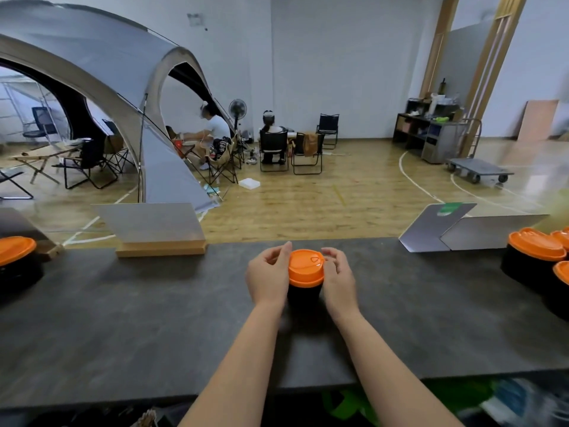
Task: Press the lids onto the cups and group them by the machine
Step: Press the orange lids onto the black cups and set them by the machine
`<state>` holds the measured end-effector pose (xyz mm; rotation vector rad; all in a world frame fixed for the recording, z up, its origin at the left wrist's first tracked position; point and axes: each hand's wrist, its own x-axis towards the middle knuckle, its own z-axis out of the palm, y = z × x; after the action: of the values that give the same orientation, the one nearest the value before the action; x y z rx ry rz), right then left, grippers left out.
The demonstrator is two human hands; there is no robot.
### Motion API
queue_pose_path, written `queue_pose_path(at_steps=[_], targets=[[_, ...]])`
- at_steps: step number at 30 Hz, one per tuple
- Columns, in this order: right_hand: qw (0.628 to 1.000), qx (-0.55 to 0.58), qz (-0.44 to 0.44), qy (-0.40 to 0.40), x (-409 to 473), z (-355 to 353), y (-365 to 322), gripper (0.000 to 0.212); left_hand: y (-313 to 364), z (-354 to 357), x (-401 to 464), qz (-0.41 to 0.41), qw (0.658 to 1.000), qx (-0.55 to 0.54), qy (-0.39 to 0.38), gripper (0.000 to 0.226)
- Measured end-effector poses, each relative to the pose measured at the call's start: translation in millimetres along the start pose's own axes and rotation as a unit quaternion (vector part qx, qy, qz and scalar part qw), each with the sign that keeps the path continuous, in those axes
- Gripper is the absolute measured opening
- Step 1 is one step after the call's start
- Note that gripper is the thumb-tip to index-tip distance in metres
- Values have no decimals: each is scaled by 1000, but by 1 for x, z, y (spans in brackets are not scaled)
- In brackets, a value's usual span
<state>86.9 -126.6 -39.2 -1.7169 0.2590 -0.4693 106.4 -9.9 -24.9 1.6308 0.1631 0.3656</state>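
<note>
1. Broadly, your dark grey desk [123, 318] fills the lower half of the frame, running from the left edge to the right edge, with a wooden floor [308, 195] beyond it.
2. At upper left a large grey tent [101, 66] arches over folding chairs; two seated people [215, 127] are near its opening at centre frame, facing away.
3. On the desk's far edge, left of centre, a grey panel in a wooden base [154, 229] stands upright; at right a folded grey stand [462, 229] leans near the far edge.
4. At the right edge of the frame a cluster of black cups with orange lids [535, 257] stands close together on the desk.
5. At the left edge another orange-lidded cup [15, 251] stands alone, well apart from the rest.
6. Your black cup [303, 295] stands upright at the centre of the frame, between your two hands, only partly visible.
7. Its orange lid [306, 268] sits on top of the cup, looking level.
8. Your left hand [266, 275] is curled around the lid's left rim, fingertips touching its far edge.
9. Your right hand [338, 277] is curled around the lid's right side, fingers bent over the rim.
</note>
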Motion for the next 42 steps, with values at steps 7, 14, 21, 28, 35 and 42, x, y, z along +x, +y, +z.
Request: queue_pose_path(at_steps=[7,14,21,28,35,42], targets=[[991,105,-43,-66,-6,13,-3,38,-9,20,-32,21,999,-32,12,25],[988,113,-71,-79,2,18,4,27,-20,25,-29,64,996,-53,44,31],[982,147,-44,-114,7,15,4,18,-25,24,-28,89,994,-39,46,29],[985,142,-78,-52,12,11,18,32,-29,23,-34,155,983,20,94,27],[982,159,-66,-83,8,10,18,33,-36,24,-37,158,987,29,25,52],[980,159,-73,-94,4,5,16,34,-30,27,-40,166,985,30,28,36]])
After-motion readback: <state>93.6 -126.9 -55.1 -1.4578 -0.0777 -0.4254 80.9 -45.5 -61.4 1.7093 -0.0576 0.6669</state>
